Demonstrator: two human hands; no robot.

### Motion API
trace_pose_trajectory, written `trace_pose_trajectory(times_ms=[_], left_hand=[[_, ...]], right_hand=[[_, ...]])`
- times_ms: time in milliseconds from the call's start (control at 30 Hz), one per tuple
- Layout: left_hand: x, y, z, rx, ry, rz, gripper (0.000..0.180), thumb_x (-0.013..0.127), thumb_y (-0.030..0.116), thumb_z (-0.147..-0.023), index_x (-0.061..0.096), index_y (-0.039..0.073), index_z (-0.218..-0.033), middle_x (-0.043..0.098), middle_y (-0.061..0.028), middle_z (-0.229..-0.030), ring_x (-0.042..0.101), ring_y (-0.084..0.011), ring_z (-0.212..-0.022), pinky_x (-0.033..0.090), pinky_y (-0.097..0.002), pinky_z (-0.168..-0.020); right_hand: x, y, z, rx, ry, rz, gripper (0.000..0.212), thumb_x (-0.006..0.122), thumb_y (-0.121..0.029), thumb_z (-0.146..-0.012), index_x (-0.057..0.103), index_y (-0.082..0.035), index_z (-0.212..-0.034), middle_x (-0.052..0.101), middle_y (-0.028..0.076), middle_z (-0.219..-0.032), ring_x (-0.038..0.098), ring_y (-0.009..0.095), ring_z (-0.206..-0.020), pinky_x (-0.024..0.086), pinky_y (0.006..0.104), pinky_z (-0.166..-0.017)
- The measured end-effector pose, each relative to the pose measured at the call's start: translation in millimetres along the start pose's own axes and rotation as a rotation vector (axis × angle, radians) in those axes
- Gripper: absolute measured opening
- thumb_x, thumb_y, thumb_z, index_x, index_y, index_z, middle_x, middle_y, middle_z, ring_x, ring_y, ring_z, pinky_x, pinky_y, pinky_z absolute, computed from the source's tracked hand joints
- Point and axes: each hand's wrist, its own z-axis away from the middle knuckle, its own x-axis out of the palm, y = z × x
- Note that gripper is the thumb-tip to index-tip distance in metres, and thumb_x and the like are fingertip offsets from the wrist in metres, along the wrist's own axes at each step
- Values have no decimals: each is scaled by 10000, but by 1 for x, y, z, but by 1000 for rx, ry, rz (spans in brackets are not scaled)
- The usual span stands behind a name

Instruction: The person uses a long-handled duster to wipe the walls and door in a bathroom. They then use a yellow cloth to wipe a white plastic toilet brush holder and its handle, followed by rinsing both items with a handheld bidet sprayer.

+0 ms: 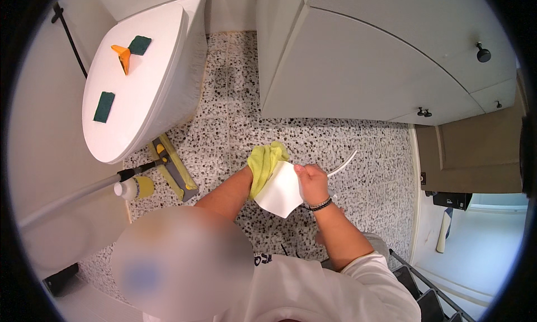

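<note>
Both my hands are in front of my body, low over the speckled floor. A yellow-green cloth (265, 161) covers my left hand (246, 180), so its fingers are hidden. The cloth lies against the far left side of a smooth white piece (281, 191) with a flat, angular face; its kind I cannot make out. My right hand (311, 183) is closed on this piece's right edge, thumb toward the cloth. Past that hand a thin, curved white strip (343, 163) sticks out to the right; whether it joins the white piece I cannot tell.
On the closed toilet lid (142, 95) lie two dark green scouring pads (104, 107) and a folded orange piece (123, 58). A flat mop (174, 168) and a bottle of yellow liquid (137, 187) are at the left. Grey cabinets (358, 64) line the far right.
</note>
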Motion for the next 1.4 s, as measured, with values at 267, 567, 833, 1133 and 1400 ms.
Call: trace_pose_trajectory(times_ms=[267, 567, 833, 1133, 1400], left_hand=[[13, 21, 34, 93, -131, 701, 344, 531, 177, -775, 429, 71, -1086, 508, -43, -961, 499, -152, -853, 415, -266, -721], [20, 32, 26, 162, 36, 563, 351, 529, 175, -773, 424, 74, -1093, 508, -45, -959, 504, -166, -851, 416, -274, -720], [-26, 93, 41, -39, 1, -1114, 357, 527, 174, -772, 420, 78, -1099, 508, -47, -957, 508, -179, -849, 417, -281, -719], [20, -30, 24, 205, 257, -91, 287, 459, 212, -817, 447, 84, -1074, 495, -74, -1044, 481, -186, -958, 391, -293, -814], [20, -145, -9, 222, 239, 656, 274, 476, 265, -794, 458, 101, -1013, 518, -33, -947, 489, -156, -861, 397, -301, -775]], right_hand=[[-7, -3, -17, 484, 200, -908, 347, 446, -294, -854, 555, 34, -826, 574, 62, -739, 535, 126, -625, 433, 240, -570], [15, 29, -23, 760, 337, -859, 417, 359, -333, -876, 534, 41, -938, 577, 105, -855, 558, 180, -750, 438, 284, -659], [23, 65, -8, 750, 117, -191, 451, 351, -361, -875, 559, 39, -896, 591, 110, -826, 566, 184, -708, 440, 293, -628], [38, 32, -2, 1076, 431, -1091, 443, 343, -330, -883, 488, 73, -996, 561, 131, -921, 568, 221, -739, 452, 316, -648], [40, 31, -8, 687, -104, -512, 384, 524, -293, -807, 500, 42, -991, 560, 123, -903, 542, 169, -805, 435, 275, -683]])
